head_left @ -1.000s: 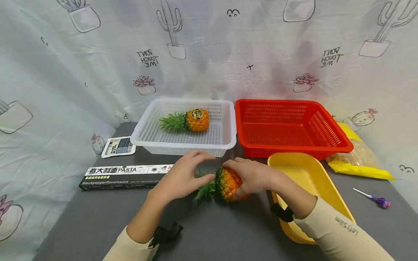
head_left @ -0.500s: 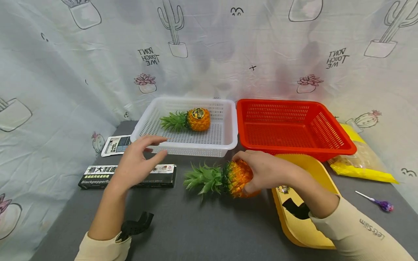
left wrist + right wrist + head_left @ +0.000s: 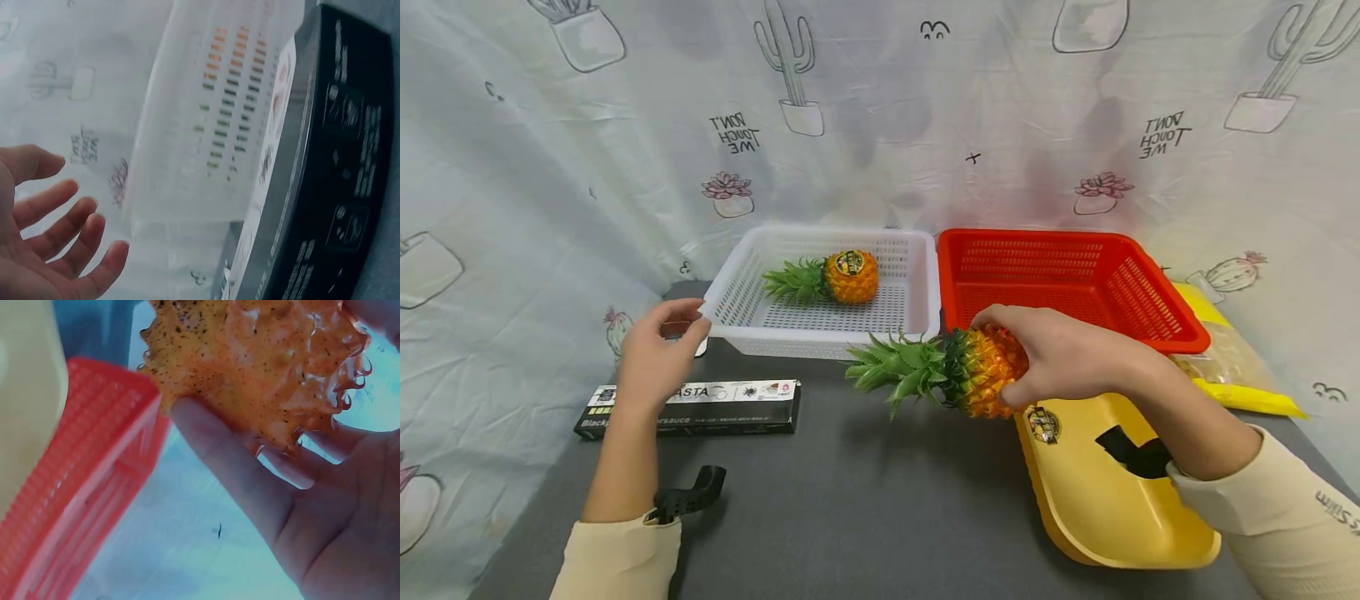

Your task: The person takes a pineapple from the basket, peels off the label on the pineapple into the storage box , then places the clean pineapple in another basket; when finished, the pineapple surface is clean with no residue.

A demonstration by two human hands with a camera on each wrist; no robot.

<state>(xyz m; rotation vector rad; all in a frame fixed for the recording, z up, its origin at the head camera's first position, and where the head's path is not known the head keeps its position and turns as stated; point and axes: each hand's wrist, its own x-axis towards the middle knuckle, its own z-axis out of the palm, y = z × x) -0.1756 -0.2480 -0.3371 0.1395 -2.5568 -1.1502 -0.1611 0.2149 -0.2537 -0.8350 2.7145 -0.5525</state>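
Observation:
My right hand (image 3: 1060,354) grips an orange toy pineapple (image 3: 988,367) by its fruit body, raised off the table with its green leaves pointing left. In the right wrist view, the thumb and fingers lie around the bumpy pineapple (image 3: 250,369). My left hand (image 3: 658,354) hovers over the black pasta box (image 3: 730,408), near the white basket's left front corner. In the left wrist view, the left hand (image 3: 53,237) has loosely bent fingers with nothing between them. A second pineapple (image 3: 850,279) lies inside the white basket (image 3: 820,340).
Beside the white basket stands a red basket (image 3: 1075,250). A yellow bin (image 3: 1101,508) with a round sticker sits in front of it, under my right forearm. At the right back lies a yellow-edged bag (image 3: 1232,375). My left hand mostly covers a white packet.
My right hand has lifted the pineapple off the table and shifted it right. My left hand has moved away from the pineapple, leftward to above the pasta box.

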